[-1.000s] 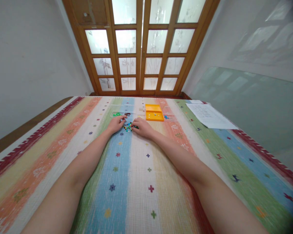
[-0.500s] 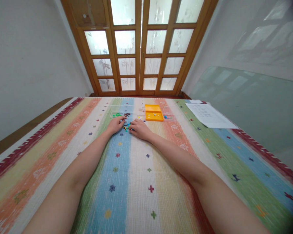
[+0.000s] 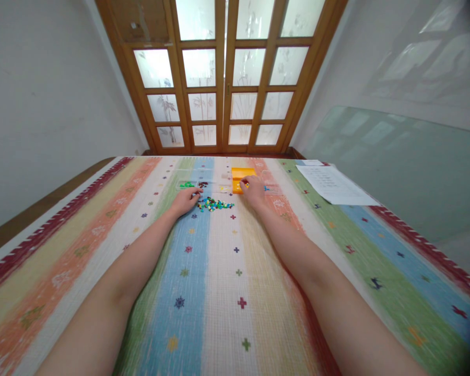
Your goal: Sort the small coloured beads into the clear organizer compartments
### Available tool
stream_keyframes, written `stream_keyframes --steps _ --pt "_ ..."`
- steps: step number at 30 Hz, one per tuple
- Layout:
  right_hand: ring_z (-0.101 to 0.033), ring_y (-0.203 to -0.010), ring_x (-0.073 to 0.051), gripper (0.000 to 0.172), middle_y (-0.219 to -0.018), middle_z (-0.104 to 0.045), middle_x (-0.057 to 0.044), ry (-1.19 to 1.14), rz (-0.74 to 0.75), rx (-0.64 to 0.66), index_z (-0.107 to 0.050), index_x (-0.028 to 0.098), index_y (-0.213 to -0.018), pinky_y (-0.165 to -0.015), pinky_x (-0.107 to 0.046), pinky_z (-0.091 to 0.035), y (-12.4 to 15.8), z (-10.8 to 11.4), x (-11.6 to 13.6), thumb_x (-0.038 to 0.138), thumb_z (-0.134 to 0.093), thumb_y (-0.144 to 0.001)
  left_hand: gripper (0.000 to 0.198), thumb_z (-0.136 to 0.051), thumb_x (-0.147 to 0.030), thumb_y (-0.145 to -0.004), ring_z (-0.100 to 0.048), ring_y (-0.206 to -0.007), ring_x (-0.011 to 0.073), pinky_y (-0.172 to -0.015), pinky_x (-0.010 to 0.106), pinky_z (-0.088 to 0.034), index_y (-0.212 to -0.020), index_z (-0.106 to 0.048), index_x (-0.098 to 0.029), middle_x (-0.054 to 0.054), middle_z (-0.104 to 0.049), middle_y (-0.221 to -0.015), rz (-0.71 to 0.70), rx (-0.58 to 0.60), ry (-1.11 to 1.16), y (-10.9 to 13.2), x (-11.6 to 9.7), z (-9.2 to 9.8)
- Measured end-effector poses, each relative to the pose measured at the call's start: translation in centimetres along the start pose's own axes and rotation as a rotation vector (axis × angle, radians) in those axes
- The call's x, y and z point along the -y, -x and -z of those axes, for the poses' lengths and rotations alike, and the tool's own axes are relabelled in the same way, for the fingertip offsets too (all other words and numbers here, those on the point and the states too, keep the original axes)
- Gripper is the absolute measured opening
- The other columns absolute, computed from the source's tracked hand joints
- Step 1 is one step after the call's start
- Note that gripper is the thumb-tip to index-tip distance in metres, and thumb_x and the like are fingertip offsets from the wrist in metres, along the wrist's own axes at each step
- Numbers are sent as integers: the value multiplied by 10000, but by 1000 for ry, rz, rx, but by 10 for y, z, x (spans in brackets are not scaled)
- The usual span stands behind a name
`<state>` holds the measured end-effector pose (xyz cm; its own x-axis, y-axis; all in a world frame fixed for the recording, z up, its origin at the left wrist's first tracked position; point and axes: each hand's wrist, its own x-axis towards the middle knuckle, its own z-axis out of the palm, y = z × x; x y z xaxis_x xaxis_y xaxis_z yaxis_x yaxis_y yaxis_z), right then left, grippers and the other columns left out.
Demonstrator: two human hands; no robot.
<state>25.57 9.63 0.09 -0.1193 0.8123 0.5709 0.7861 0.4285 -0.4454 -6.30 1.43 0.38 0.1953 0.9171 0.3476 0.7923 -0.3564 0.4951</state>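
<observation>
A heap of small mixed-colour pieces [image 3: 215, 204] lies on the cloth between my hands. My left hand [image 3: 186, 202] rests at the heap's left edge, fingers bent and pressed together; whatever they hold is too small to make out. Over the right part of an open orange box [image 3: 236, 189] is my right hand [image 3: 254, 192], its fingertips pinched just above the box's near compartment. Any piece in that pinch is too small to see. Beyond my left hand are green pieces [image 3: 187, 185] and dark red pieces [image 3: 203, 185], in separate groups.
A few yellow pieces [image 3: 223, 188] lie left of the box, and blue pieces [image 3: 266, 188] to its right. Clear plastic trays seem to hold these groups. Printed paper sheets [image 3: 335, 185] lie at the right edge of the striped tablecloth [image 3: 227, 292].
My right hand has moved from the heap, right and away from me, to the orange box, uncovering the heap's right side. My left hand has stayed nearly in place.
</observation>
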Motion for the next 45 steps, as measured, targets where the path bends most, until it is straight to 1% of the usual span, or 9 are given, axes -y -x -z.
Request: stream_keyframes --steps 4,7,10,14,20,29,36,39,45 --pt "-583 -1003 -282 164 -1055 -710 -109 54 -44 19 -741 201 -991 -906 -399 -415 1 -4 -4 262 -588 -978 332 -527 -301 -977 -667 -853 201 -866 328 -519 -1208 -748 -213 55 -777 -1113 -2 2 1 0 0 0" --pt "-586 -1014 -288 188 -1082 -709 -110 68 -43 10 -746 199 -1064 -906 -404 -420 2 -5 -4 258 -594 -971 287 -521 -295 -954 -666 -878 202 -870 320 -510 -1079 -767 -213 44 -772 -1024 -18 28 -3 -1 2 1" --pt "-584 -1034 -298 201 -1072 -706 -120 60 7 23 -755 192 -1052 -916 -413 -420 4 -5 0 246 -574 -982 257 -512 -295 -920 -660 -852 192 -845 305 -507 -924 -751 -201 29 -753 -912 -54 147 71 -2 4 6" --pt "-567 -1052 -308 212 -1073 -706 -132 38 77 43 -766 191 -1015 -939 -436 -414 6 -4 9 237 -560 -992 228 -551 -330 -879 -636 -792 169 -780 282 -499 -852 -720 -179 24 -722 -843 -74 320 191 -2 1 17" --pt "-561 -1029 -298 207 -1056 -713 -123 7 108 46 -775 197 -991 -938 -431 -415 8 -3 14 230 -571 -977 183 -636 -344 -842 -530 -648 126 -620 247 -407 -811 -680 -169 -2 -622 -710 -87 441 181 -1 -9 24" --pt "-565 -1025 -290 174 -1058 -717 -114 -2 109 61 -769 194 -973 -931 -415 -409 8 -3 13 222 -597 -968 194 -620 -351 -855 -548 -644 152 -629 271 -377 -887 -732 -196 6 -660 -725 -128 459 16 -4 -24 23" --pt "-567 -1026 -295 175 -1062 -718 -114 -9 106 64 -771 198 -974 -927 -423 -411 8 -2 15 222 -597 -970 129 -706 -344 -757 -518 -593 170 -571 292 -293 -807 -677 -229 -1 -626 -660 -54 414 -166 -3 -42 25" --pt "-566 -1030 -298 177 -1062 -717 -115 -13 114 63 -770 201 -972 -928 -427 -411 9 -1 16 227 -594 -972 134 -716 -294 -703 -503 -568 171 -547 297 -275 -809 -654 -240 -15 -601 -631 -47 443 -160 -1 -48 27" --pt "-569 -1033 -296 168 -1072 -719 -109 -3 125 66 -767 202 -975 -931 -429 -415 10 0 16 229 -601 -974 101 -667 -248 -716 -520 -589 175 -560 293 -288 -816 -667 -235 -11 -608 -647 -70 440 -124 -1 -48 29"
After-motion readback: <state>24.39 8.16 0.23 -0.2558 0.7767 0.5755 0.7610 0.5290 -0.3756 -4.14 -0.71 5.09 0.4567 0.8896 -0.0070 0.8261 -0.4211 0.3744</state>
